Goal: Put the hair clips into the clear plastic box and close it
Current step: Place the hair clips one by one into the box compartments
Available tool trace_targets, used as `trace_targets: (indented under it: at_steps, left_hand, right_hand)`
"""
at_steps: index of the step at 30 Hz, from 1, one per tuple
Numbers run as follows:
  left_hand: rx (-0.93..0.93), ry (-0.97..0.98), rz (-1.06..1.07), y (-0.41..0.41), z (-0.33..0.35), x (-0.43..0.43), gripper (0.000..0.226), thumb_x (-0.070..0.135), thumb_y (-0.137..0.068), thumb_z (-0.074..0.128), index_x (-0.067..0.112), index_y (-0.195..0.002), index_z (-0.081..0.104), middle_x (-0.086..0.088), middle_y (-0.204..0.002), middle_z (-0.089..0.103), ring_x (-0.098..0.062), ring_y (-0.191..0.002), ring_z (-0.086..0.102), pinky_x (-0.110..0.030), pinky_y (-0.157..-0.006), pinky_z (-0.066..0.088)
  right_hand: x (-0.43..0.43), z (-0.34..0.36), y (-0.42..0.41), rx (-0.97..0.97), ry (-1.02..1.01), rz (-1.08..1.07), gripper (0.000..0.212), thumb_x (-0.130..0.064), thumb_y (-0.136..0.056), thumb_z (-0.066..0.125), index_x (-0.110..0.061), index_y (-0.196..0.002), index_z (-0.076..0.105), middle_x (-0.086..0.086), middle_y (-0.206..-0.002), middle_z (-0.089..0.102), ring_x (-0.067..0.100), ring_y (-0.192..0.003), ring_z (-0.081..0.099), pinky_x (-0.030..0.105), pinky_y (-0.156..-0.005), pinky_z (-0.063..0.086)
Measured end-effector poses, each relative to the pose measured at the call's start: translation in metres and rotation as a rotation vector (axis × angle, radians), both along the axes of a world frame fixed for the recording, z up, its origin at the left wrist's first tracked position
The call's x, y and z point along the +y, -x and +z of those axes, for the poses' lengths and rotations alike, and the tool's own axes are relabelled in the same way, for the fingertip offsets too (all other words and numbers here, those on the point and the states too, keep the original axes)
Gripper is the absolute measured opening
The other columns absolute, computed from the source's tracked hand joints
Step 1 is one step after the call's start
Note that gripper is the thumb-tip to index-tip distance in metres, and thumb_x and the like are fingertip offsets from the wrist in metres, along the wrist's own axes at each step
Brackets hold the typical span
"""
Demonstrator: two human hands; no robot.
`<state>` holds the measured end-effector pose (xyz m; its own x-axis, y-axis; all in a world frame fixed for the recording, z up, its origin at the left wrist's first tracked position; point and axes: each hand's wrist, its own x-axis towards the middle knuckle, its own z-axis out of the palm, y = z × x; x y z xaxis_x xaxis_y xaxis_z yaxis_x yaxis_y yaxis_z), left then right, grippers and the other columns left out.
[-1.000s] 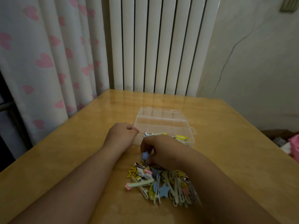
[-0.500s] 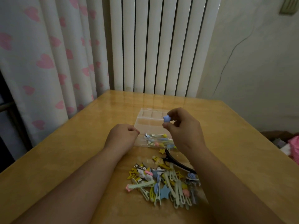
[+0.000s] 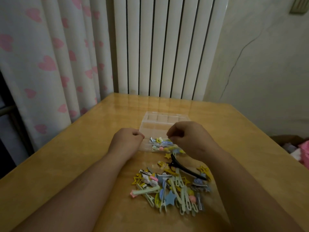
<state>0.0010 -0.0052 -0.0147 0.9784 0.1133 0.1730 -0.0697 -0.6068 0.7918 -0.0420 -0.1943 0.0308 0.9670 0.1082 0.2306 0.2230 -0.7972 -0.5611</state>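
The clear plastic box (image 3: 151,128) lies open on the wooden table, its lid (image 3: 165,118) folded back on the far side. Several coloured hair clips (image 3: 161,144) lie in its near part. A loose pile of hair clips (image 3: 172,188) sits on the table in front of the box, with a long black clip (image 3: 184,168) on top. My left hand (image 3: 124,144) is a fist resting against the box's left edge. My right hand (image 3: 189,139) hovers over the box's near right part, fingers curled, with no clip visible in them.
The table (image 3: 66,164) stands against a white ribbed radiator (image 3: 163,47), with a curtain with pink hearts (image 3: 50,64) at the left. Pink and white items (image 3: 302,151) lie past the table's right edge.
My right hand picked a small blue clip from the pile, carried it up over the box, and now sits lower over the box with the clip no longer visible. My left hand stayed put.
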Motion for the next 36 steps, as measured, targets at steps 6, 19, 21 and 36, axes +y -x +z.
trace_targets:
  at_steps: [6, 19, 21, 36]
  left_hand:
    - [-0.004, -0.004, -0.012, 0.001, 0.0, 0.001, 0.022, 0.02, -0.085, 0.057, 0.019, -0.092, 0.078, 0.002, -0.121, 0.067, -0.018, -0.109, 0.058, -0.025, -0.082, 0.041]
    - [-0.001, 0.045, 0.004, -0.002, -0.001, 0.001, 0.021, 0.016, -0.083, 0.058, 0.017, -0.088, 0.078, -0.002, -0.12, 0.068, -0.019, -0.109, 0.059, -0.03, -0.089, 0.046]
    - [0.0, 0.041, 0.0, -0.002, -0.002, 0.001, 0.021, 0.015, -0.082, 0.057, 0.019, -0.086, 0.078, -0.002, -0.117, 0.069, -0.018, -0.109, 0.06, -0.031, -0.089, 0.048]
    - [0.004, 0.045, -0.003, 0.0, 0.0, 0.001, 0.019, 0.02, -0.084, 0.059, 0.017, -0.087, 0.077, -0.001, -0.118, 0.068, -0.019, -0.108, 0.06, -0.029, -0.085, 0.046]
  right_hand:
    - [0.024, 0.001, 0.014, 0.166, 0.171, 0.28, 0.021, -0.022, -0.088, 0.067, -0.03, -0.106, 0.071, -0.017, -0.095, 0.064, 0.001, -0.089, 0.059, 0.016, -0.076, 0.047]
    - [0.052, -0.008, 0.025, 0.301, 0.497, 0.543, 0.037, -0.025, -0.088, 0.065, -0.04, -0.122, 0.06, -0.006, -0.121, 0.053, 0.013, -0.095, 0.053, 0.027, -0.077, 0.042]
    - [0.053, -0.007, 0.025, 0.276, 0.51, 0.523, 0.035, -0.021, -0.084, 0.067, -0.038, -0.115, 0.062, -0.006, -0.117, 0.055, 0.015, -0.093, 0.055, 0.029, -0.073, 0.045]
    - [0.022, 0.007, 0.014, 0.118, 0.052, 0.194, 0.013, -0.016, -0.082, 0.072, -0.029, -0.084, 0.075, -0.016, -0.077, 0.065, 0.001, -0.073, 0.061, 0.018, -0.065, 0.05]
